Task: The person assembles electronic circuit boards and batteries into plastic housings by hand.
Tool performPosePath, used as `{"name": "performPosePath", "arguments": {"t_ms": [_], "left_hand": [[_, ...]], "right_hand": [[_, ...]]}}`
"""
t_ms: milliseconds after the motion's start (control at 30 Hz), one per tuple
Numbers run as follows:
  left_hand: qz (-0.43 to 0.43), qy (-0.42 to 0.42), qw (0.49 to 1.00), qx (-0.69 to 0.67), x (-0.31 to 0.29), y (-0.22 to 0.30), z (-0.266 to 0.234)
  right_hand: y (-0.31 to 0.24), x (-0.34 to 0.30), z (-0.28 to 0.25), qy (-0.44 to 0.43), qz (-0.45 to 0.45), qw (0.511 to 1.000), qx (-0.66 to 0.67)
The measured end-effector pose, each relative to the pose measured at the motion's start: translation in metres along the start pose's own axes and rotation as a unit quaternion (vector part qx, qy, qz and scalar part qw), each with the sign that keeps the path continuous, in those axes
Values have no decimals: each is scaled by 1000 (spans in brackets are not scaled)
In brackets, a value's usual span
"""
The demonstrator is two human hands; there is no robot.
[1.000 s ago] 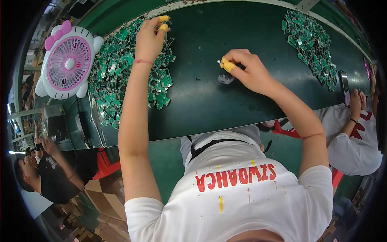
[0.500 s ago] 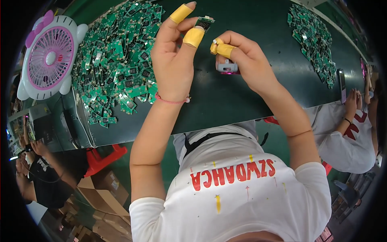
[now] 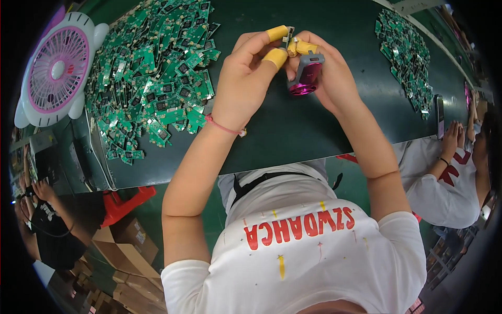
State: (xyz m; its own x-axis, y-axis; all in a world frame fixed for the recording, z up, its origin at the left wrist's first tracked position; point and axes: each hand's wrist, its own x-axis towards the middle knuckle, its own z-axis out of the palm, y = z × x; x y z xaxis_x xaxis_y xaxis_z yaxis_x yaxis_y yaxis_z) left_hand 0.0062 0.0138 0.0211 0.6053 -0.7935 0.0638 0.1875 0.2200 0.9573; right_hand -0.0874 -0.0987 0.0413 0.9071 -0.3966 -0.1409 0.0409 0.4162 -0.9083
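In front of me, over the dark green table, my two hands meet at the fingertips. My left hand (image 3: 246, 76), with yellow finger covers on thumb and forefinger, pinches a small green circuit board (image 3: 290, 33) turned nearly edge-on. My right hand (image 3: 334, 76) curls round a small handheld device (image 3: 308, 73) with a grey end and a shiny magenta body; its kind I cannot tell. The yellow-covered thumb and forefinger of that hand pinch together close to the board's edge. Whatever lies between them is too small to make out.
A large heap of green circuit boards (image 3: 157, 78) spreads left of my hands. Another heap (image 3: 405, 60) lies far right, near a phone-like device (image 3: 439, 115). A white and pink fan (image 3: 57, 70) stands at the left. Co-workers sit on both sides; cardboard boxes (image 3: 125, 243) are below left.
My left hand has come down and right with the circuit board, up to the right fingertips. The right hand has risen slightly and turned, showing more of the magenta device.
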Motion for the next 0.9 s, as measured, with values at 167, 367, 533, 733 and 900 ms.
{"name": "performPosePath", "arguments": {"t_ms": [167,367,533,733,900], "left_hand": [[96,-3,991,93,3,-7,-4],[78,34,995,49,3,1,-2],[1,86,991,-100,9,6,-3],[-62,40,974,-213,6,-1,-20],[-74,117,973,-183,7,5,-3]], "right_hand": [[4,2,-10,-64,25,996,60],[0,-2,-4,-67,21,997,8],[16,3,-15,-18,-51,993,-109],[30,3,-1,-81,45,993,-70],[26,-1,-2,-118,108,987,-3]]}}
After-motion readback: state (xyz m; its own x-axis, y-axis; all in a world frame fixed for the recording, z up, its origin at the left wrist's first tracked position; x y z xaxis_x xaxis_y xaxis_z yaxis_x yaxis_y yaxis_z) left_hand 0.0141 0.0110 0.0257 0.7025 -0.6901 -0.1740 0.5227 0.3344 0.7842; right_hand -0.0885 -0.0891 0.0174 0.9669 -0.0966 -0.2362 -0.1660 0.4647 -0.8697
